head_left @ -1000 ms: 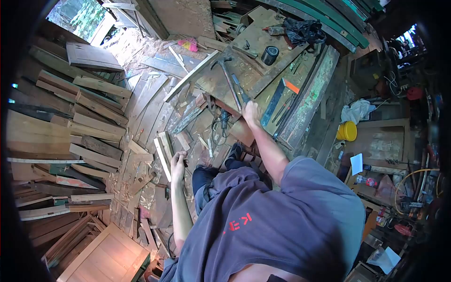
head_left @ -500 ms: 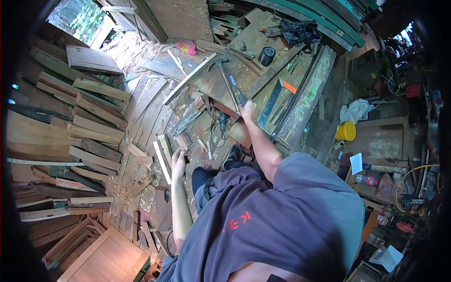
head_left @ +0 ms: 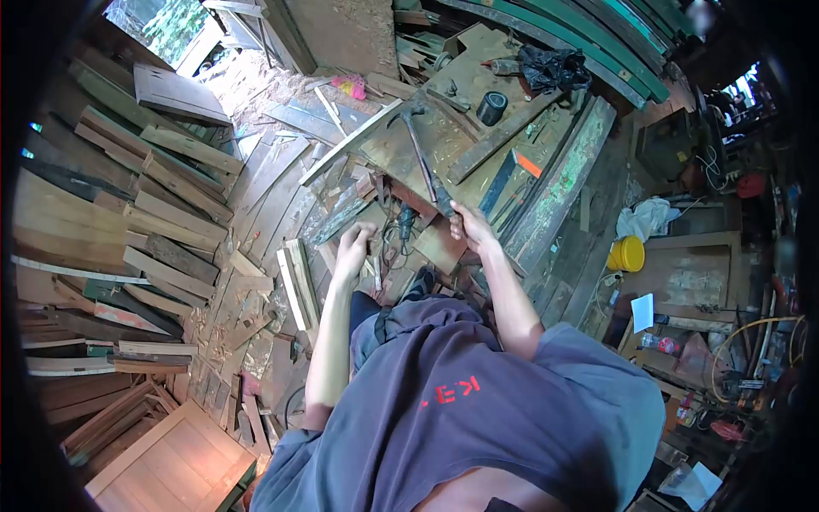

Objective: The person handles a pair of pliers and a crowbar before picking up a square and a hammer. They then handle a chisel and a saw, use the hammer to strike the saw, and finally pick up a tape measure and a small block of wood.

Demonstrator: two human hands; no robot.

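Note:
My right hand (head_left: 473, 229) is closed, its fingers curled at the near end of a dark, narrow hand tool (head_left: 443, 201) by the workbench's front edge. The claw hammer (head_left: 418, 149) lies right beside that tool, its head toward the far side of the workbench (head_left: 384, 154). My left hand (head_left: 354, 249) hovers over the littered floor with its fingers curled in; what they may hold is hidden. Between the two hands, lower down, a corded power tool (head_left: 405, 224) hangs or rests near the bench front.
On the bench are a dark can (head_left: 492, 108), a black plastic bag (head_left: 553, 68) and an orange-ended handsaw (head_left: 503, 179). Wooden boards (head_left: 175, 226) are stacked at left. Offcuts (head_left: 294, 282) and shavings litter the floor. A yellow bucket (head_left: 627, 253) stands right.
My right hand has drawn back toward my body with the dark tool, away from the hammer. My left hand has moved forward and right, toward the bench.

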